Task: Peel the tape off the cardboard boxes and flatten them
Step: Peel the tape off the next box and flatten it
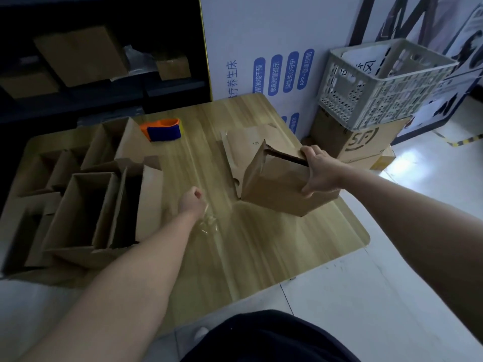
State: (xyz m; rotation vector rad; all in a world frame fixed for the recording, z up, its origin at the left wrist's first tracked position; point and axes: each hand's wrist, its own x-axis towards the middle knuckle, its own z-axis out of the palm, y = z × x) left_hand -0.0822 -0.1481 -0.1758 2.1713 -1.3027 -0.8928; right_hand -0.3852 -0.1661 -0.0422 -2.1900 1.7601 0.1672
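Note:
My right hand (pixel 320 172) grips the top edge of a brown cardboard box (pixel 274 186), which stands tilted on the wooden board (pixel 261 244), its top slit open. Under and behind it lies a flattened box (pixel 243 145). My left hand (pixel 192 202) is curled into a fist over the middle of the board and holds a crumpled strip of clear tape (pixel 207 223) that hangs below the wrist. Several open cardboard boxes (pixel 91 205) stand at the left of the board.
An orange and blue tape dispenser (pixel 163 130) lies at the board's far side. To the right stand a stacked cardboard box (pixel 358 142) and a grey plastic crate (pixel 384 79) on top of it. A white printed panel (pixel 261 48) and dark shelves (pixel 91 61) are behind.

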